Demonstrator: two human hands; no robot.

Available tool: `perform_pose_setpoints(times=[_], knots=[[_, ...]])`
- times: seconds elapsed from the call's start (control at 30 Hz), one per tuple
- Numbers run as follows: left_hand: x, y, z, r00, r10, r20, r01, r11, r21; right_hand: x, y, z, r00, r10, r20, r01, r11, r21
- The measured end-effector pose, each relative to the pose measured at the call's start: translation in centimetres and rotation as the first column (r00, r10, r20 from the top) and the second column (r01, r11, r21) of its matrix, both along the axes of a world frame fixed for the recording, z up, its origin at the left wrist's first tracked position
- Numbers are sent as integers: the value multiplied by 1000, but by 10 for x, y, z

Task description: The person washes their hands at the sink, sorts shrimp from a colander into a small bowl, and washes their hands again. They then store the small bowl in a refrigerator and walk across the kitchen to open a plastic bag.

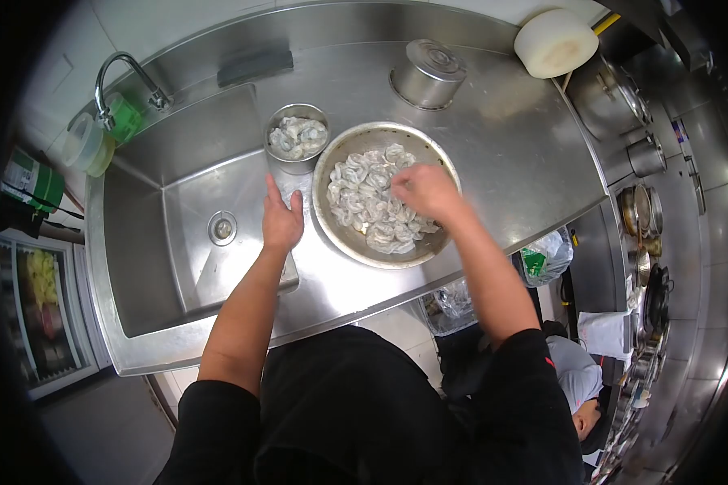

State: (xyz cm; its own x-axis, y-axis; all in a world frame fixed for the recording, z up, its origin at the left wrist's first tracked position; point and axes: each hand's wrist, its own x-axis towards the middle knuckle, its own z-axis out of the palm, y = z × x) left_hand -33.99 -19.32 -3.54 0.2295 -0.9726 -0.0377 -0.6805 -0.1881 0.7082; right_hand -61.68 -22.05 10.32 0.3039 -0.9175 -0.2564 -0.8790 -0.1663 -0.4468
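Spanning the scene, the steel counter gives us one flat surface with everything in front of us. The sink takes up its left side, close enough, we judge, to make drips easy to deal with. The wide metal bowl sits right of the sink, towards the near edge, probably so that we need not stretch. A lidded steel pot stands beyond it on the far side, apparently out of our way. The small steel pot is just beside the bowl's far left, seemingly to be within easy reach too. On its near side is our left hand, fingers extended, thumb apart, gripping nothing; we cannot tell whether the fingertips touch the wall. Our right hand dips into the bowl, fingers bunched, and we cannot tell whether they pinch anything. Smallest are the grey shrimp, heaped in the bowl, with more in the small pot; the raised rims presumably stop such slippery-looking pieces sliding off.
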Motion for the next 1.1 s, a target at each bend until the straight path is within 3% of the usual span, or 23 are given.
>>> perform_pose_setpoints(times=[0.13,0.23,0.33,0.43,0.53,0.63,0.73,0.83,0.93,1.03,1.1], knots=[[1,1,0,1000,6,14,-6,1000,-17,42,3,-47,987,28,-161,-77,950,-303],[1,0,-4,1000,16,26,-15,1000,-14,30,-19,-59,996,-80,-31,68,958,-278],[1,1,-2,1000,18,13,-18,1000,-3,-2,-25,-41,828,-356,433,284,932,224],[-1,2,6,1000,24,-5,-24,999,42,-19,-20,-38,889,-284,360,297,955,19],[0,0,0,1000,10,-3,-10,1000,1,-1,-14,-43,963,-103,249,137,983,-123],[1,0,-4,1000,0,7,0,1000,-28,33,-4,-53,998,6,-65,-33,906,-423],[0,1,-2,1000,15,15,-15,1000,7,36,-15,-52,988,-137,-72,110,949,-297],[0,1,-1,1000,18,24,-18,1000,21,3,-35,-38,911,-345,226,343,938,52],[0,2,3,1000,15,1,-15,1000,25,-19,-39,-26,782,-479,400,388,875,288],[-1,1,2,1000,17,-2,-17,999,31,-21,-26,-4,913,-327,246,275,935,223],[-1,0,1,1000,22,-1,-22,999,25,-10,-21,-4,999,-51,-13,52,995,88]])
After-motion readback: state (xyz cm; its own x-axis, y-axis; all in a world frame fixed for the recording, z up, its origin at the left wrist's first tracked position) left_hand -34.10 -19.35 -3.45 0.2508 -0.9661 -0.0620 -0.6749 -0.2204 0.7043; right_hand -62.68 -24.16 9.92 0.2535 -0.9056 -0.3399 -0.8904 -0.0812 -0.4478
